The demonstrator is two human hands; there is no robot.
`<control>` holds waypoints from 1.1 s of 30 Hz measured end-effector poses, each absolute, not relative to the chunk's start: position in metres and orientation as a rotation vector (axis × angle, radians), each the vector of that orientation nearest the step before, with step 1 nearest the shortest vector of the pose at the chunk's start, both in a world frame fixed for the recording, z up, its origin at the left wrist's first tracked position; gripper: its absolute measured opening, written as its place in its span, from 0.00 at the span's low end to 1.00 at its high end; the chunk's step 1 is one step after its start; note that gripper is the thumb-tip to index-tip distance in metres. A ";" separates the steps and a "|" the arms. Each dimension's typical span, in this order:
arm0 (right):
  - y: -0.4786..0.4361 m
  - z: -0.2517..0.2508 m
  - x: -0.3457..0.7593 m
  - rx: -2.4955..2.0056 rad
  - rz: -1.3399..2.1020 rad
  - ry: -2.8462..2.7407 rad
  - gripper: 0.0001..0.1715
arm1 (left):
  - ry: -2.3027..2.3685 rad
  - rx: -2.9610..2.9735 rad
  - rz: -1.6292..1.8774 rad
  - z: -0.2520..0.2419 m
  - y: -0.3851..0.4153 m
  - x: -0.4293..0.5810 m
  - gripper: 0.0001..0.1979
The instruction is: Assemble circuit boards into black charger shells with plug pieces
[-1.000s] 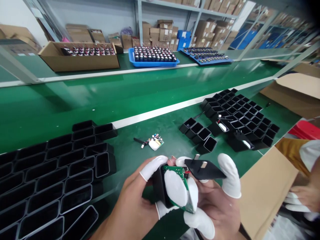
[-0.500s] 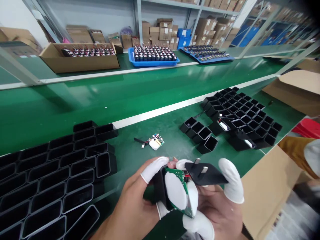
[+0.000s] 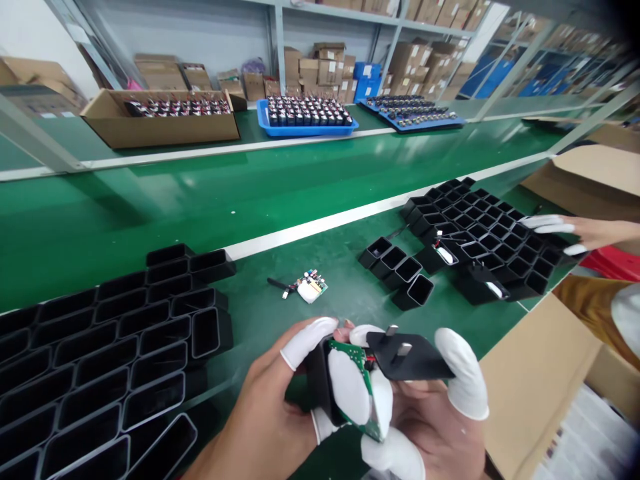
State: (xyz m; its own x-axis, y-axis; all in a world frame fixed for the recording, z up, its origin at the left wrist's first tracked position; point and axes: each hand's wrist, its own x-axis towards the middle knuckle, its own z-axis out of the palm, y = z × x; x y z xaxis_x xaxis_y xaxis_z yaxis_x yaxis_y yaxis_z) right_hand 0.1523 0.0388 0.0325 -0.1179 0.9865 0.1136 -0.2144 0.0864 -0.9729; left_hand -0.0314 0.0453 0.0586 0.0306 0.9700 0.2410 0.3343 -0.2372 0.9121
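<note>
Both my hands work close together at the bottom centre, with white cots on the fingertips. My left hand (image 3: 265,420) grips a black plastic housing (image 3: 317,383) with a green circuit board (image 3: 361,373) partly inside it. My right hand (image 3: 435,420) supports the board from below and holds the black plug cover (image 3: 407,357), whose metal prongs point up. Red wires join the cover to the board.
Rows of empty black housings (image 3: 100,360) fill the left; another group (image 3: 480,233) lies at the right, where another person's gloved hand (image 3: 565,230) reaches in. A loose circuit board (image 3: 310,287) lies on the green mat. Cardboard boxes (image 3: 530,380) stand at the right; trays line the far bench.
My hands and the assembly have barely moved. Another person's hand has come in from the right, over the right group of housings.
</note>
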 end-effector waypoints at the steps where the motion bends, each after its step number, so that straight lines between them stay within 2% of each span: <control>1: 0.039 0.032 0.153 -0.908 1.318 -1.203 0.54 | 1.342 1.648 1.217 0.058 0.045 -0.031 0.34; 11: 0.048 0.036 0.152 -0.932 1.349 -1.207 0.51 | 1.318 1.631 1.215 0.060 0.045 -0.029 0.35; 15: 0.054 0.042 0.141 -0.916 1.362 -1.223 0.59 | 1.366 1.568 1.182 0.060 0.044 -0.030 0.32; 16: 0.055 0.043 0.140 -0.917 1.370 -1.225 0.59 | 1.389 1.522 1.179 0.058 0.044 -0.029 0.32; 20: 0.056 0.042 0.138 -0.954 1.398 -1.219 0.43 | 1.391 1.248 1.218 0.045 0.046 -0.023 0.35; 23: 0.051 0.039 0.139 -1.002 1.426 -1.187 0.41 | 1.307 1.163 1.235 0.038 0.047 -0.015 0.32; 26: 0.051 0.036 0.137 -1.066 1.526 -1.174 0.34 | 1.288 1.186 1.197 0.035 0.045 -0.007 0.29; 33: 0.062 0.031 0.136 -1.223 1.403 -1.291 0.27 | 1.407 1.282 1.179 0.020 0.042 0.000 0.31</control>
